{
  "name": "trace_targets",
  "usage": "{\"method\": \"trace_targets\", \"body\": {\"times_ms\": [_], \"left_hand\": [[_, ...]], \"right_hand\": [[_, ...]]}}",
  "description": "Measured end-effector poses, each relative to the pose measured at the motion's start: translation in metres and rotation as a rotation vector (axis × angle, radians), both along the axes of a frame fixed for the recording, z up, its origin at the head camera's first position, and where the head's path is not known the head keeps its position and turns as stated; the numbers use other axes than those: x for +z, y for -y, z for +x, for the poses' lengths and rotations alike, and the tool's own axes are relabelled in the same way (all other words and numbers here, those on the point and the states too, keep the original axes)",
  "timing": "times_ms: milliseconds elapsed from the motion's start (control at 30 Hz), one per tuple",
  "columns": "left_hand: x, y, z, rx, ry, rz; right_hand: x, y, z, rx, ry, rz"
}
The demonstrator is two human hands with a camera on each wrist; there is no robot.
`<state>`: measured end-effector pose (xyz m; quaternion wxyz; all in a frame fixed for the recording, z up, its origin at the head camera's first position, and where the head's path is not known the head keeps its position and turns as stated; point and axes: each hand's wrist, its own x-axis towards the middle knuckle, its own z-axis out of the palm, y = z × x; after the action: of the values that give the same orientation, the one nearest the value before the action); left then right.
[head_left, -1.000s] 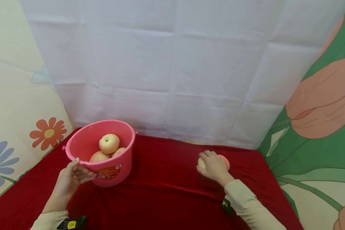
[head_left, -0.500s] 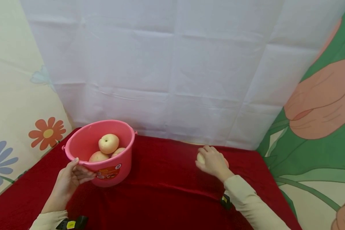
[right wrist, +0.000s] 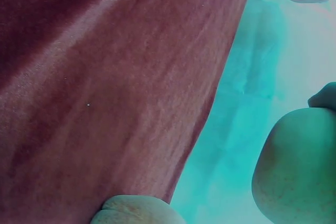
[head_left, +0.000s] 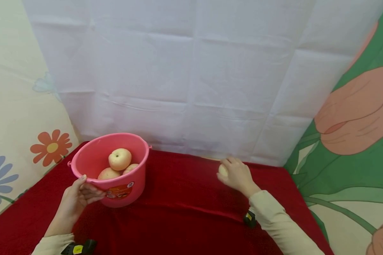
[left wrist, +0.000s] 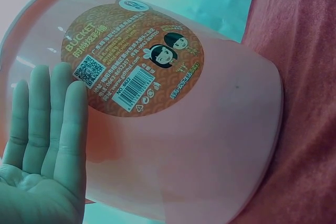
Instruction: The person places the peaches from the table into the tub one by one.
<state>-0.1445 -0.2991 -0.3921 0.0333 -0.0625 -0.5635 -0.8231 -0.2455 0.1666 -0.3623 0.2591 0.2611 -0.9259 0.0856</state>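
Observation:
At the left stands a pink bucket [head_left: 115, 184] with several pale yellow apples [head_left: 120, 159] inside. My left hand [head_left: 78, 196] grips its near rim, thumb over the edge. In the left wrist view its straight fingers [left wrist: 71, 135] lie along the outer wall beside the round label [left wrist: 134, 59]. On the right, my right hand [head_left: 237, 177] holds a pale apple [head_left: 223, 170], mostly covered by the fingers in the head view. The right wrist view has this apple [right wrist: 299, 166] large at the right edge, a fingertip [right wrist: 324, 96] against it.
A dark red cloth [head_left: 185, 219] covers the table. A white sheet [head_left: 191, 78] hangs behind it, with flower-patterned cloths [head_left: 52, 147] at both sides. A rounded pale thing [right wrist: 139, 211], cut off at the bottom of the right wrist view, cannot be identified.
My right hand has risen slightly with the pale apple. A reddish apple visible beside that hand earlier is now hidden in the head view. The left hand and bucket stay nearly still.

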Motion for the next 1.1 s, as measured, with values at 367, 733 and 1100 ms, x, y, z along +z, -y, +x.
{"method": "trace_targets", "body": {"times_ms": [367,733,1100], "left_hand": [[0.000,0.001,0.000,-0.002,-0.002,0.009],[-0.001,0.001,-0.001,-0.010,-0.009,0.009],[0.001,0.002,0.001,-0.003,0.028,-0.017]], "right_hand": [[0.012,0.002,-0.004,0.038,-0.035,0.016],[0.031,0.004,-0.005,0.023,-0.012,0.051],[0.050,0.005,-0.005,0.030,-0.038,0.040]]}}
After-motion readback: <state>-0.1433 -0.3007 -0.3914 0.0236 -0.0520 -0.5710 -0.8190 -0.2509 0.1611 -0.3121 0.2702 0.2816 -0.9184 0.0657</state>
